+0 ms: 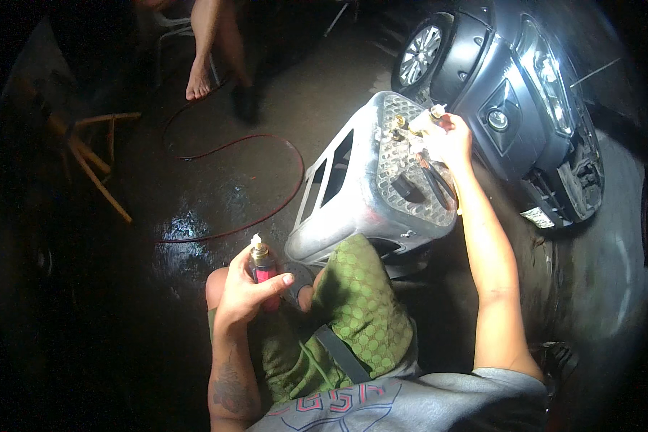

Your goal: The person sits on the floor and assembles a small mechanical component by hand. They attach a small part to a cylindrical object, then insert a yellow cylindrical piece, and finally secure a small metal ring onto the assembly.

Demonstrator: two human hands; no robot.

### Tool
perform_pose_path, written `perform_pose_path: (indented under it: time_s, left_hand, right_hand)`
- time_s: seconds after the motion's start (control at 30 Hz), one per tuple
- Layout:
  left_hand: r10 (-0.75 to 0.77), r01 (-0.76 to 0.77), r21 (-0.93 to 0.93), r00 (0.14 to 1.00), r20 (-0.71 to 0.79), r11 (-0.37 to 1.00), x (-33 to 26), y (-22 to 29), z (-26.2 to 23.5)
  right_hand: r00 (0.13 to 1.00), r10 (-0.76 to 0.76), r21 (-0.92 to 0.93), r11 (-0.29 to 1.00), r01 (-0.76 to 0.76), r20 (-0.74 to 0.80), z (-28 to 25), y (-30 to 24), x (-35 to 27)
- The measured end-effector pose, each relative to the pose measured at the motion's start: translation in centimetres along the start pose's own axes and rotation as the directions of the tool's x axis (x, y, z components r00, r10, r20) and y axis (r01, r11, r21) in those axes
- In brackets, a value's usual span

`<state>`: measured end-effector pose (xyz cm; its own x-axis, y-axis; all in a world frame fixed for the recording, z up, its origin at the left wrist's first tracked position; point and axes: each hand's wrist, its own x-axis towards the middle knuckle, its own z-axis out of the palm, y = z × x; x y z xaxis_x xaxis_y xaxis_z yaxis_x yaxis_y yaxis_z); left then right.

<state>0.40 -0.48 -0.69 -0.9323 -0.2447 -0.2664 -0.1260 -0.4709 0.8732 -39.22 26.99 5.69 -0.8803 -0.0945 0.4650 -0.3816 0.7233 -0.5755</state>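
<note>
My left hand [243, 289], above my thigh, is closed around a small dark and red cylinder [264, 272] with a brass neck and a white tip. The thumb lies across its side. My right hand [453, 142] reaches out over the far end of a silver metal step stool [354, 176]. Its fingers are closed on a small brass fitting with a white tip [437, 112]; glare hides part of the grip. Just left of those fingers, another small brass part [399, 124] rests on the perforated top. Dark-handled pliers [433, 180] lie nearer me on the stool.
A dark grey car [475, 79] stands close beyond the stool at the right. Across the wet floor runs a thin red hose [295, 155]. A person's bare foot [198, 81] is at the far left, and a yellow-orange frame [86, 155] stands farther left.
</note>
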Motion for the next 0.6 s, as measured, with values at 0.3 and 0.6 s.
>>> perform_pose_path:
  time_s: [0.3,0.6]
  left_hand:
    - [0.01,-0.01,0.01,1.0,0.016,1.0,0.1,-0.1,0.2]
    - [0.021,-0.021,-0.007,1.0,0.001,1.0,0.0,-0.1,0.1]
  right_hand:
    - [0.824,-0.471,-0.211,0.812,0.545,0.315,-1.2,-3.5,-3.5]
    - [0.885,-0.213,-0.253,0.907,0.337,0.414,-0.3,-4.6,-2.1]
